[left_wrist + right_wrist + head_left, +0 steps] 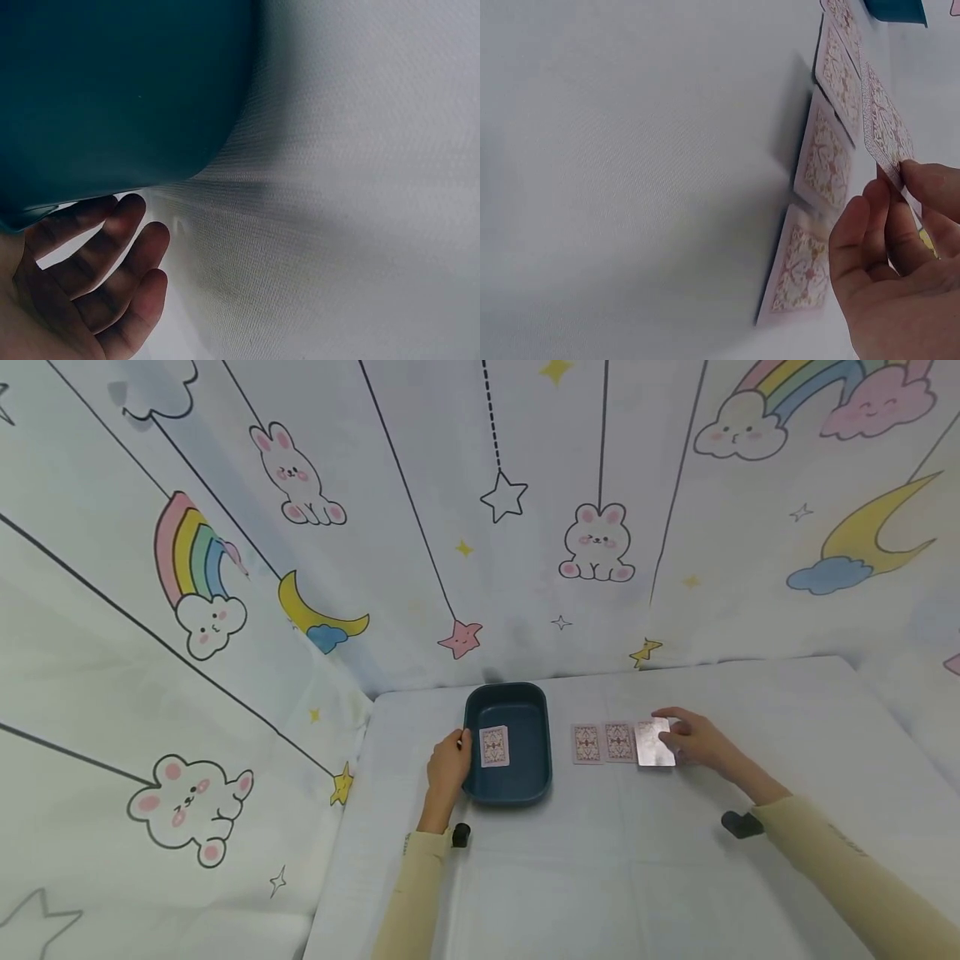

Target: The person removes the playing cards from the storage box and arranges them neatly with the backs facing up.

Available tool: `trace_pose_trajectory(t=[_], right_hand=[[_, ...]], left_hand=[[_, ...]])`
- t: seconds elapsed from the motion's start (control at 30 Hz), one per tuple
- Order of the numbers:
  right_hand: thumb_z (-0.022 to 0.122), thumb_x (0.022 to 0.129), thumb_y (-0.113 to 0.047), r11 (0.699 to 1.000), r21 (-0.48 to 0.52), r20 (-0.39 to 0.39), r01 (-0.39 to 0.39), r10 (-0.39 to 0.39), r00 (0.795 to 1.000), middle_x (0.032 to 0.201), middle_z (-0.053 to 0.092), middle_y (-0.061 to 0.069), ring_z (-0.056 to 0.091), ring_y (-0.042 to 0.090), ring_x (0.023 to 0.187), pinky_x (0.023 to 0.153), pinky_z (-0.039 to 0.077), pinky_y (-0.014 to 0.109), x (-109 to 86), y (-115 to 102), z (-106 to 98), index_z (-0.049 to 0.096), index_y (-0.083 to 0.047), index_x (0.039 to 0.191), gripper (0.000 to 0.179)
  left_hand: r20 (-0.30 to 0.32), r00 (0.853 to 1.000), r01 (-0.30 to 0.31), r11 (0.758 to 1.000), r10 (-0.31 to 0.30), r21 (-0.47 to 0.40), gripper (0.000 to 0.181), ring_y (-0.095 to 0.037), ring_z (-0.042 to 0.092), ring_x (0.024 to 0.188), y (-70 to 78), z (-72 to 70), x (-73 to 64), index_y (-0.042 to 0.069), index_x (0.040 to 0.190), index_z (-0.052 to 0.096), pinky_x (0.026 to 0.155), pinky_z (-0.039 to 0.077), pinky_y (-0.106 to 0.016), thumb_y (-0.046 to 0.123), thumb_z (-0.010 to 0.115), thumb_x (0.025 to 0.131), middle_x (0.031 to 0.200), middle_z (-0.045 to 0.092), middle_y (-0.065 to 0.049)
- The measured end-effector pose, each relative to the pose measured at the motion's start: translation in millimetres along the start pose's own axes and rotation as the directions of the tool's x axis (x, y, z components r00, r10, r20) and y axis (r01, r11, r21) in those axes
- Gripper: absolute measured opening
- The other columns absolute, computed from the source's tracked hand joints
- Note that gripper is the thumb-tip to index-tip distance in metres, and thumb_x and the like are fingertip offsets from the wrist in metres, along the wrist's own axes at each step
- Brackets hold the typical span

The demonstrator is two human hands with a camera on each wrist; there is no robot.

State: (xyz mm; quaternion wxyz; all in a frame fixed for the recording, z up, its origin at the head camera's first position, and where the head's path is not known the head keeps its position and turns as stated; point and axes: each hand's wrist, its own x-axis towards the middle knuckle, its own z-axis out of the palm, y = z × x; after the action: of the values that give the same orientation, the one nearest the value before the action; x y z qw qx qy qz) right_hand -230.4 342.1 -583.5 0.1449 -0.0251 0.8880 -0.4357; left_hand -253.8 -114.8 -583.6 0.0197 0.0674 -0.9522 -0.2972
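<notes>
White table [585, 877]: card [651, 745] pinched in right hand [697, 741], tray [529, 752] against left hand [448, 763].

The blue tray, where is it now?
In the head view, the tray sits on the table, left of the card row, with the left hand at its left edge.

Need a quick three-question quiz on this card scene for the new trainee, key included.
1. Which hand is pinching the lifted card?
2. Fill in: in the head view, the left hand is at the ____ side of the tray.
3. True or false: a patterned card lies inside the tray.

Key: 1. The right hand. 2. Left. 3. True.
</notes>
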Motion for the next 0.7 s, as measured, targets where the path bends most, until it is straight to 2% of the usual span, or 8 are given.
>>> trace_pose_trajectory(t=[0.13, 0.27, 0.33, 0.57, 0.7], right_hand=[[0.061, 0.101, -0.028, 1.0, -0.003, -0.002, -0.013, 0.013, 1.0, 0.114, 0.06, 0.023, 0.058, 0.028, 0.094, 0.074, 0.053, 0.035, -4.2, 3, -4, 0.042, -0.012, 0.149, 0.054], [0.061, 0.101, -0.032, 0.999, -0.013, -0.005, -0.033, 0.033, 0.999, 0.135, 0.051, 0.032, 0.056, 0.04, 0.11, 0.083, 0.056, 0.044, -8.4, 6, -9, 0.042, -0.013, 0.149, 0.055], [0.061, 0.101, -0.032, 0.999, -0.024, -0.01, -0.033, 0.033, 0.999, 0.139, 0.048, 0.034, 0.055, 0.043, 0.115, 0.084, 0.056, 0.046, -10.2, 9, -12, 0.042, -0.012, 0.149, 0.055], [0.059, 0.102, -0.034, 0.999, -0.046, -0.034, -0.001, 0.0, 0.999, 0.127, 0.056, 0.029, 0.059, 0.034, 0.102, 0.077, 0.053, 0.036, -16.7, 20, -21, 0.041, -0.01, 0.15, 0.056], [0.056, 0.104, -0.032, 0.998, -0.058, -0.033, 0.001, -0.003, 0.999, 0.122, 0.06, 0.027, 0.062, 0.03, 0.1, 0.078, 0.055, 0.037, -20.9, 26, -29, 0.039, -0.006, 0.151, 0.057]], left_hand=[[-0.002, 1.0, 0.0, 1.0, 0.0, -0.001, 0.036, -0.022, 0.059, 0.068, -0.5, 0.7, 0.8, 0.013, 0.096, 0.066, 0.059, 0.043, -0.037, 0.04, 0.044, 0.106, 0.089, 0.07, -0.008], [-0.001, 1.0, -0.002, 1.0, 0.002, -0.007, 0.037, -0.022, 0.06, 0.069, -1.2, 0.9, 1.3, 0.013, 0.097, 0.066, 0.059, 0.043, -0.037, 0.04, 0.044, 0.106, 0.089, 0.07, -0.009], [0.002, 1.0, -0.002, 1.0, 0.002, -0.009, 0.037, -0.022, 0.06, 0.069, -1.2, 0.8, 1.2, 0.013, 0.098, 0.067, 0.059, 0.043, -0.037, 0.04, 0.044, 0.106, 0.09, 0.071, -0.009], [0.002, 1.0, 0.005, 1.0, -0.005, -0.01, 0.037, -0.023, 0.061, 0.07, 1.6, -0.7, 0.1, 0.012, 0.099, 0.067, 0.06, 0.043, -0.037, 0.04, 0.043, 0.107, 0.09, 0.071, -0.01], [-0.005, 1.0, 0.003, 1.0, -0.003, -0.002, 0.037, -0.025, 0.062, 0.072, 2.4, -1.4, -1.6, 0.011, 0.1, 0.067, 0.062, 0.045, -0.04, 0.039, 0.044, 0.107, 0.091, 0.071, -0.011]])
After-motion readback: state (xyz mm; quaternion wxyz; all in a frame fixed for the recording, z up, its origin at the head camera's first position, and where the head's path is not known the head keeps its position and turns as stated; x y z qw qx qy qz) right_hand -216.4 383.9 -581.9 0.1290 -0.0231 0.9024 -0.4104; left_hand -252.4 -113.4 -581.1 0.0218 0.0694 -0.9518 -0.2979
